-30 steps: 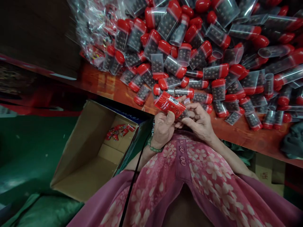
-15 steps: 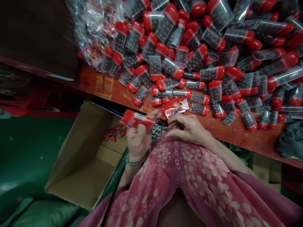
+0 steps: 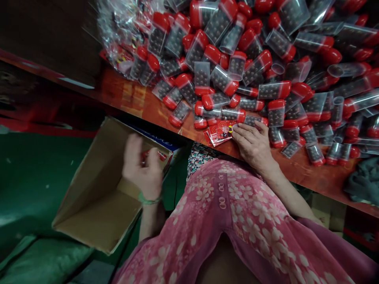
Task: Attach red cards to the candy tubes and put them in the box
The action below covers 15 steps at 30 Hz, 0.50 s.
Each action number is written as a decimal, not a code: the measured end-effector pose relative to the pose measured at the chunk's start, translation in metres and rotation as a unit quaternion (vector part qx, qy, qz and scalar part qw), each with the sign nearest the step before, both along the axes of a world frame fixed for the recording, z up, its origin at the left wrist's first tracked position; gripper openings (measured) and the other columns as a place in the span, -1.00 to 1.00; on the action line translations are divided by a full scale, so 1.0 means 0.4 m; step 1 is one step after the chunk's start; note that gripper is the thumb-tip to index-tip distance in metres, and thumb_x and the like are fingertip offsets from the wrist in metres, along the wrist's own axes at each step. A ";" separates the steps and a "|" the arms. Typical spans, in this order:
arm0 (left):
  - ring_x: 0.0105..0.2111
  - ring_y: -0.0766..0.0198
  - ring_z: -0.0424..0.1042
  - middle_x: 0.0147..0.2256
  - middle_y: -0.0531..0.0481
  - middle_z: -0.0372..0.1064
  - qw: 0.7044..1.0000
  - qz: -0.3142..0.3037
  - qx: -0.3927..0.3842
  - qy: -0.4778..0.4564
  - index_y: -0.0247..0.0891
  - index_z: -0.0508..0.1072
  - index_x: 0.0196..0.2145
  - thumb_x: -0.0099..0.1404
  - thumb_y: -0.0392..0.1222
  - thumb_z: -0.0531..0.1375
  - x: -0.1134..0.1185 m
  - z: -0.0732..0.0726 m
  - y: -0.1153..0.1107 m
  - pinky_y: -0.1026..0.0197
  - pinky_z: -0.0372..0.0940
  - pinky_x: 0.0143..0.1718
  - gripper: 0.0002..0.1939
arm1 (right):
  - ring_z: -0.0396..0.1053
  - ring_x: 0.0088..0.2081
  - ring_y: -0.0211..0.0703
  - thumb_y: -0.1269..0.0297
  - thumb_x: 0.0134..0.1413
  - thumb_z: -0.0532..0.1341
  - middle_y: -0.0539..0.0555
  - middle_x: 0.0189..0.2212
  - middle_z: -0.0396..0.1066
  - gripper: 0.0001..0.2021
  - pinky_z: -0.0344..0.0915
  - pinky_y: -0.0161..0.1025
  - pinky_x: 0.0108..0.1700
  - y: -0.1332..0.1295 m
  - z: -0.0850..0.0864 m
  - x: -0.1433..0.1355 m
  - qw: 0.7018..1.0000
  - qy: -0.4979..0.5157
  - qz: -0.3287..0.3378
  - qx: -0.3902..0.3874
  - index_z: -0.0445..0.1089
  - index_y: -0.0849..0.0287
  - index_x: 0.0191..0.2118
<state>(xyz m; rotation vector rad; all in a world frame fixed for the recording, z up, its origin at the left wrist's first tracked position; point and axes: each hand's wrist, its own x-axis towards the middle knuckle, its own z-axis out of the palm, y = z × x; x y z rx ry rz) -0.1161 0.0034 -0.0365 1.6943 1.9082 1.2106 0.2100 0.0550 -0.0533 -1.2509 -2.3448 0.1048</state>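
My left hand (image 3: pixel 142 169), blurred by motion and wearing a green bracelet, is over the open cardboard box (image 3: pixel 97 221). Its fingers are apart and nothing shows in them. Behind them, small red items (image 3: pixel 161 156) lie in the box, partly hidden. On the table edge, my right hand (image 3: pixel 254 146) lies palm down, open, its fingertips at a small stack of flat red printed packets (image 3: pixel 221 131). Close to those fingers are clear tubes with red caps (image 3: pixel 233 115), filled with dark round beads.
A large heap of similar red-capped tubes (image 3: pixel 260 71) covers much of the orange-red table (image 3: pixel 130 98). Clear plastic bags (image 3: pixel 121 35) with red print lie at the far left. A dark cloth (image 3: pixel 364 179) is at the right edge, a green bag (image 3: pixel 41 260) at lower left.
My left hand has moved left over the box, and the red packet it held is no longer in it. My right hand has gone from my lap onto the table beside the packets.
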 end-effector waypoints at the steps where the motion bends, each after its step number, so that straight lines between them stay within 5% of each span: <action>1: 0.23 0.03 0.48 0.20 -0.18 0.50 0.996 -0.028 0.067 0.049 -0.22 0.50 0.19 0.44 -0.17 0.27 0.050 -0.004 0.009 -0.11 0.42 0.27 -0.61 | 0.55 0.07 -0.06 0.43 0.37 0.21 0.09 0.00 0.67 -0.79 0.16 0.07 0.26 -0.002 -0.003 -0.002 1.000 0.002 -0.004 0.003 0.53 0.11 0.00; 3: 0.24 0.00 0.49 0.21 -0.23 0.49 0.965 -0.184 0.152 0.105 -0.19 0.41 0.29 0.40 -0.14 0.32 0.140 -0.019 0.036 -0.07 0.48 0.22 -0.47 | 0.56 0.01 -0.08 0.45 0.37 0.21 0.09 -0.03 0.68 -0.79 0.15 0.06 0.25 -0.005 -0.003 -0.006 1.000 0.001 -0.012 0.000 0.54 0.10 -0.01; 5: 0.33 -0.04 0.38 0.25 -0.29 0.45 0.943 -0.260 0.160 0.135 -0.21 0.33 0.35 0.43 -0.08 0.30 0.206 -0.041 0.066 -0.10 0.45 0.26 -0.40 | 0.56 -0.04 -0.09 0.46 0.36 0.21 0.10 -0.06 0.68 -0.79 0.15 0.04 0.24 -0.005 0.002 -0.009 1.000 0.000 -0.010 0.010 0.54 0.11 -0.02; 8: 0.41 0.00 0.26 0.25 -0.32 0.44 0.932 -0.301 0.155 0.130 -0.27 0.31 0.35 0.44 -0.23 0.27 0.248 -0.076 0.101 -0.07 0.40 0.32 -0.43 | 0.55 -0.08 -0.12 0.48 0.35 0.21 0.10 -0.09 0.69 -0.81 0.18 0.00 0.23 0.000 0.015 -0.012 0.999 0.000 0.005 0.044 0.52 0.16 -0.03; 15: 0.42 0.10 0.24 0.24 -0.26 0.46 0.921 -0.344 0.154 0.094 -0.20 0.27 0.39 0.49 -0.43 0.10 0.240 -0.115 0.128 -0.08 0.32 0.38 -0.43 | 0.51 -0.16 -0.13 0.52 0.35 0.19 0.08 -0.19 0.66 -0.86 0.25 -0.07 0.15 0.011 0.061 -0.013 0.998 -0.014 0.006 0.053 0.46 0.20 -0.11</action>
